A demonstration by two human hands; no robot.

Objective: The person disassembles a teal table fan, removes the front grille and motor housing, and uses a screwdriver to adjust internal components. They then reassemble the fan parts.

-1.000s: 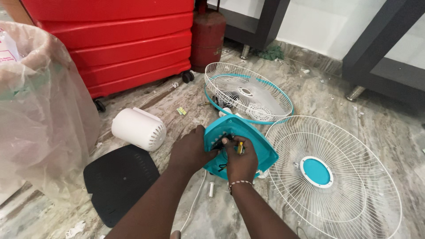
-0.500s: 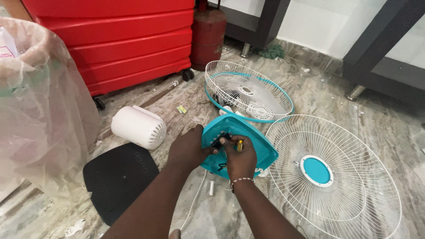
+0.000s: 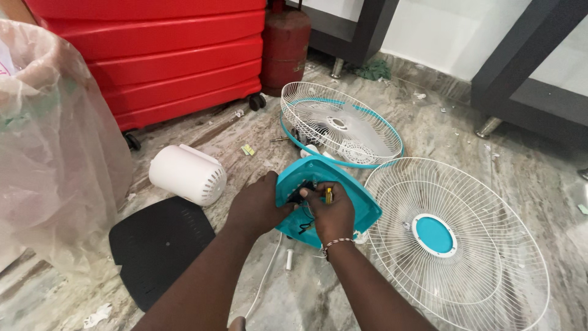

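A teal fan housing (image 3: pixel 355 199) lies on the floor with dark wires showing inside it. My left hand (image 3: pixel 257 207) grips its left edge and steadies it. My right hand (image 3: pixel 331 211) is closed around a small yellow-handled tool (image 3: pixel 329 196), whose tip points down into the housing. A beaded bracelet circles my right wrist.
A white fan grille with a teal centre (image 3: pixel 456 239) lies to the right, a second grille with a teal rim (image 3: pixel 340 122) behind. A white motor cover (image 3: pixel 187 175) and black base plate (image 3: pixel 159 245) lie left. Red suitcase (image 3: pixel 165 55), red cylinder (image 3: pixel 285 43), plastic bag (image 3: pixel 49 153), white cable (image 3: pixel 266 276).
Both hands stay on the teal housing; my right hand with the tool has shifted only slightly over the opening.
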